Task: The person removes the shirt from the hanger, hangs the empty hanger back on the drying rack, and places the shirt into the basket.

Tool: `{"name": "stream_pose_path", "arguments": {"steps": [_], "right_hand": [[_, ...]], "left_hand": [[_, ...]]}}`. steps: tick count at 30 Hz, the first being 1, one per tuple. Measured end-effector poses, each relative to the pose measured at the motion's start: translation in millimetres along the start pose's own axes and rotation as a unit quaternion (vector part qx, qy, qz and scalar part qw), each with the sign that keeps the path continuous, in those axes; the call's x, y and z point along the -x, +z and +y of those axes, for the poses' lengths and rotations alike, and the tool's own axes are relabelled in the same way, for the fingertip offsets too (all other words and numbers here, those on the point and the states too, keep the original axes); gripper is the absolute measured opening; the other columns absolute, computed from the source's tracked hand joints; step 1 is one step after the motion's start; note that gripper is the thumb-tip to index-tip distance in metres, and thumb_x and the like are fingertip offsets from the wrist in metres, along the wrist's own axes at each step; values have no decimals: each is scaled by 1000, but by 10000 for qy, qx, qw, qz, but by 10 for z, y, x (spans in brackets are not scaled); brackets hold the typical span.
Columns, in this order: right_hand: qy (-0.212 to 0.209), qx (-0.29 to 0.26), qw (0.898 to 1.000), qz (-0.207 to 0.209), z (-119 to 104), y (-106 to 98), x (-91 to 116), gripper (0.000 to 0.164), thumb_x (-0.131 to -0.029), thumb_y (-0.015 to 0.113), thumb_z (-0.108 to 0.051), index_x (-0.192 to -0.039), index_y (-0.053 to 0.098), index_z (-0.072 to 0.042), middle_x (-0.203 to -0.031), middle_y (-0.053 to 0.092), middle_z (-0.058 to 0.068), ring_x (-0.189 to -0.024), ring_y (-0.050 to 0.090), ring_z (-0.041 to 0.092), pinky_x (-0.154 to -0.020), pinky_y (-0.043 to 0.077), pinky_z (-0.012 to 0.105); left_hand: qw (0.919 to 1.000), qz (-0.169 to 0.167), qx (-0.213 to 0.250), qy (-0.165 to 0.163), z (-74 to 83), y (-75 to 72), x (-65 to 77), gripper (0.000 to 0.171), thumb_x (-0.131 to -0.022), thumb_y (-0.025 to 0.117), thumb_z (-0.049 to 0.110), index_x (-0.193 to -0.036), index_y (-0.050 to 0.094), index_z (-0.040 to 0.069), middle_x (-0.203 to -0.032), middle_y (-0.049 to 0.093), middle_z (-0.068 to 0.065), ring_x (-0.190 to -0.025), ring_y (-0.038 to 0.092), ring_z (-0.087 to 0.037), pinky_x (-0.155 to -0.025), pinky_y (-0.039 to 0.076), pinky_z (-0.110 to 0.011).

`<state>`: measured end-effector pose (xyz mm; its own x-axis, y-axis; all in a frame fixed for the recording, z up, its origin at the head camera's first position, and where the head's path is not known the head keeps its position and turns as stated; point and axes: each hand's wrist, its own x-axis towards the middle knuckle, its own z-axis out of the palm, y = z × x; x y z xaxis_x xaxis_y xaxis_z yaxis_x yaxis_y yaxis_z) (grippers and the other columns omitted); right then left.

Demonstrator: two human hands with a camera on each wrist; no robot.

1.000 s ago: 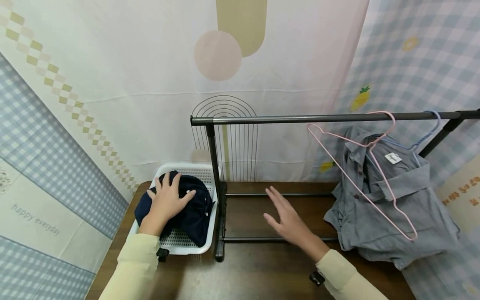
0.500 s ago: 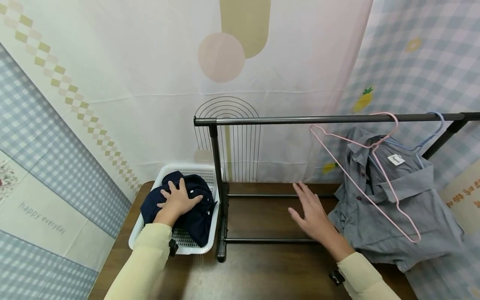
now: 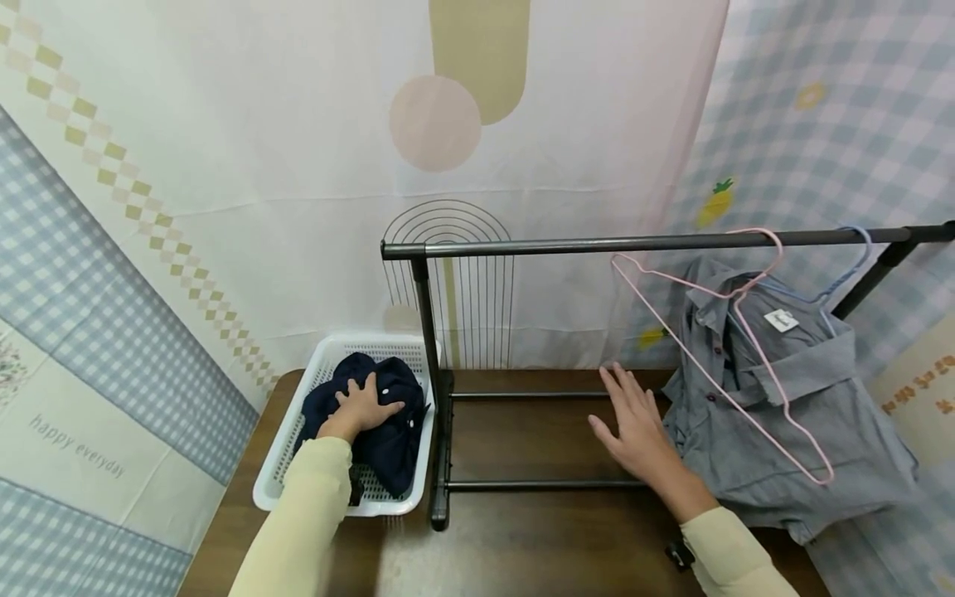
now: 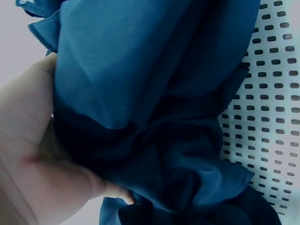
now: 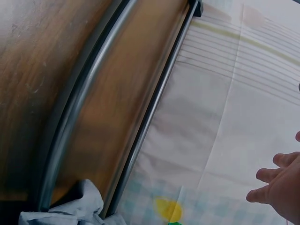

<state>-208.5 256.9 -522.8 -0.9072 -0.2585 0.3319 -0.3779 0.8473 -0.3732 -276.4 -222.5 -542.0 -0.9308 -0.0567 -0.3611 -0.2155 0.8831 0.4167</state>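
The left grip [image 3: 363, 412], the person's own hand at the lower left of the frame, lay spread wide over the navy garment with white buttons [image 3: 391, 452], thumb set apart from the fingers. That spread seemed meant to cover and steady a soft, shapeless heap; in the left wrist view, folds hid the fingertips. The garment sat bunched inside the white perforated basket [image 3: 376, 340], whose raised rim presumably kept loose cloth together.

The right grip [image 3: 637, 431], right of the frame's middle, held nothing: its fingers were straight and loosely parted, near the grey shirt, perhaps so the hand stayed free while the other worked.

Farther out, the black rail [image 3: 567, 246] ran from the frame's middle to its right edge, high enough to let clothes hang. The pink hanger [image 3: 737, 293] was hooked over it, bare, in front of the grey collared shirt [image 3: 813, 439], which the blue hanger [image 3: 846, 277] appeared to carry by the shoulders. Beneath, the brown wooden table [image 3: 522, 547] supported basket and rack; a patterned curtain [image 3: 298, 108] closed off the background.
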Motion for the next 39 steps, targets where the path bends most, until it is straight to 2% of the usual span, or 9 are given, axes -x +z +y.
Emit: {"name": "stream_pose_path", "arguments": {"steps": [4,10,13,20,23,29,34,37,39], "right_hand": [[68,91,9999,55,43,22,9,81,-101,66,-35,-166,23,-15,-170,22,20,-152,24,50,-116,18,76],[122,127,9998,75,68,36,16,82,-100,66,-37,-166,23,-14,-170,21,21,-153,23,50,-116,18,77],[121,186,9997,68,89,43,29,83,-100,66,-38,-166,21,-15,-170,20,22,-153,22,50,-115,19,78],[231,575,9977,-283,124,73,44,84,-101,65,-41,-167,19,-15,-170,18,24,-154,18,52,-114,18,79],[266,728,9959,-466,145,125,57,84,-100,65,-43,-166,21,-15,-170,18,25,-154,17,52,-115,17,79],[235,1031,9931,-514,205,236,106,84,-99,66,-44,-165,25,-13,-168,22,26,-152,22,53,-113,21,79],[292,1104,9919,-552,280,301,154,82,-99,66,-45,-164,29,-13,-167,25,26,-151,24,53,-112,23,80],[407,942,9930,-589,310,312,167,81,-99,66,-43,-164,29,-12,-167,24,26,-152,22,53,-113,20,80],[484,870,9932,-610,323,312,172,81,-99,67,-43,-164,29,-12,-168,24,26,-153,20,53,-114,19,80]], "left_hand": [[9999,-126,-66,63,-54,75,-38,92,-101,60,47,-164,14,-1,-163,5,-44,-145,6,-71,-112,20,-82],[9997,-187,60,-118,-127,171,-100,76,-102,61,22,-163,19,1,-164,8,-40,-149,5,-66,-111,18,-84],[9997,-210,-28,-102,-131,221,-134,70,-103,57,14,-162,22,2,-164,9,-40,-149,4,-67,-111,18,-84],[9989,-444,-178,-31,-87,305,-184,61,-109,45,12,-164,19,2,-165,4,-39,-150,-3,-65,-116,14,-80],[9988,-418,-243,-52,-56,289,-188,63,-108,48,16,-164,20,2,-166,5,-39,-150,-2,-64,-115,14,-81],[9985,31,-513,177,31,117,-140,74,-104,59,37,-162,28,3,-164,15,-38,-150,11,-63,-111,19,-84],[9911,919,-671,687,78,-109,23,79,-102,57,54,-159,35,2,-164,22,-35,-150,17,-60,-113,19,-82],[9866,1343,-772,503,46,-229,131,88,-100,50,66,-160,33,3,-164,20,-37,-149,12,-64,-112,12,-84],[9890,1306,-671,177,18,-282,194,99,-97,45,75,-162,26,2,-164,13,-39,-147,5,-69,-108,9,-88]]}}
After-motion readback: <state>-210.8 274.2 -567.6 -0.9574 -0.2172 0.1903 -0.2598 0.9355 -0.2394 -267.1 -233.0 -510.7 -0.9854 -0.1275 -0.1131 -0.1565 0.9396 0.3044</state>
